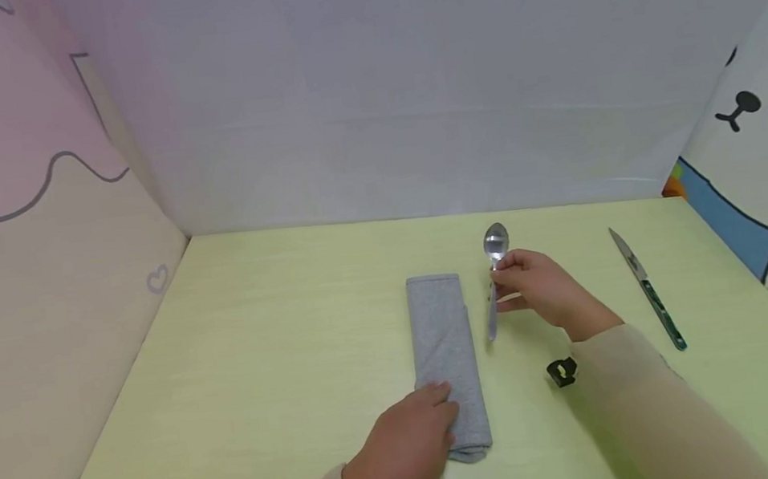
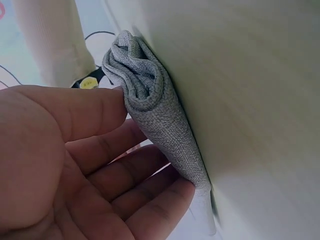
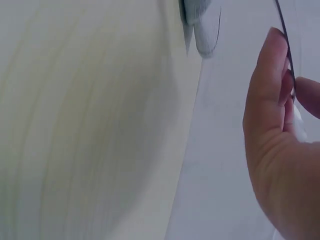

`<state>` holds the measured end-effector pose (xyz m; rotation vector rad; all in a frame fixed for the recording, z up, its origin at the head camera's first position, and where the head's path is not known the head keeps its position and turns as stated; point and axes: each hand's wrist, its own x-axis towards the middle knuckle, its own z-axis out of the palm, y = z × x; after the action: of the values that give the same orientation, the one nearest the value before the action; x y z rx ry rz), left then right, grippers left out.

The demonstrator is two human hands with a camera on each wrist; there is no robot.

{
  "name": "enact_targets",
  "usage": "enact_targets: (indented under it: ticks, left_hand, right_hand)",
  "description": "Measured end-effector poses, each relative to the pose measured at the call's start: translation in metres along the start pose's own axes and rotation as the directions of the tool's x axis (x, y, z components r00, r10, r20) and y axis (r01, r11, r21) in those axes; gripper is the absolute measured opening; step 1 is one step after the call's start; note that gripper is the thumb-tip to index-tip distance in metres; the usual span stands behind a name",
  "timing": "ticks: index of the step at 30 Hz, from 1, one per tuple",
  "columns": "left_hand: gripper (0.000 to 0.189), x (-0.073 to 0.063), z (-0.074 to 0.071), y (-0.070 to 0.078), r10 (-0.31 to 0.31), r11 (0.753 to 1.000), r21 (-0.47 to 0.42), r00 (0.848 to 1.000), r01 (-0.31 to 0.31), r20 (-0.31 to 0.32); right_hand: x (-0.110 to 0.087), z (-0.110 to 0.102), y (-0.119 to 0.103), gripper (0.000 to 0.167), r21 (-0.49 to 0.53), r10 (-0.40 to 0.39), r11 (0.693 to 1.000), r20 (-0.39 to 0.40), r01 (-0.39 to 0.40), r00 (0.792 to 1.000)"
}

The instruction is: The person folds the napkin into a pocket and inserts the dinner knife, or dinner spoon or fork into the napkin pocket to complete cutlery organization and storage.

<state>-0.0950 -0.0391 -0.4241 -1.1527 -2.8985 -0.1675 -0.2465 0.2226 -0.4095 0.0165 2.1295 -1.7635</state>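
Observation:
A folded grey cloth (image 1: pixel 439 329) lies lengthwise on the table, its layered end (image 2: pixel 134 75) facing the left wrist camera. My left hand (image 1: pixel 406 447) rests on its near left part, the fingertips and thumb touching the fabric. In the left wrist view, these fingers (image 2: pixel 145 170) are gently bent and spread from the thumb. Just right of the cloth, my right hand (image 1: pixel 539 288) pinches a metal spoon (image 1: pixel 497 241) by its handle, bowl pointing away. The right wrist view shows the thumb and fingers of the right hand (image 3: pixel 280 135) on the thin handle edge.
A knife (image 1: pixel 645 282) with a dark green handle lies at the right, blade pointing away. A small black piece (image 1: pixel 562 371) shows beside the right sleeve. Printed sheets stand at both sides, and a pale wall (image 1: pixel 410 106) rises behind the yellowish table (image 1: pixel 257 329).

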Motion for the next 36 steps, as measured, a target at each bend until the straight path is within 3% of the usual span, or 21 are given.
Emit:
enact_targets:
  ticks: [7, 16, 26, 36]
  left_hand:
    - [0.024, 0.003, -0.014, 0.01, -0.025, 0.998, 0.053, 0.998, 0.022, 0.064]
    - [0.024, 0.004, -0.013, 0.012, -0.033, 0.997, 0.076, 0.998, 0.028, 0.061]
    - [0.02, 0.004, -0.011, 0.011, 0.002, 0.993, 0.118, 0.999, -0.008, 0.046]
    - [0.018, 0.006, -0.008, 0.01, 0.02, 0.991, 0.13, 0.999, -0.025, 0.04]
  right_hand:
    - [0.011, 0.03, -0.009, 0.023, 0.052, -0.016, 0.999, 0.082, 0.012, 0.996]
    - [0.029, 0.05, -0.012, 0.023, 0.049, 0.014, 0.999, 0.117, -0.02, 0.993]
    - [0.048, 0.074, -0.015, 0.019, 0.067, 0.08, 0.994, 0.138, -0.089, 0.987]
    - [0.049, 0.079, -0.01, 0.014, -0.006, 0.123, 0.992, 0.158, -0.124, 0.98]
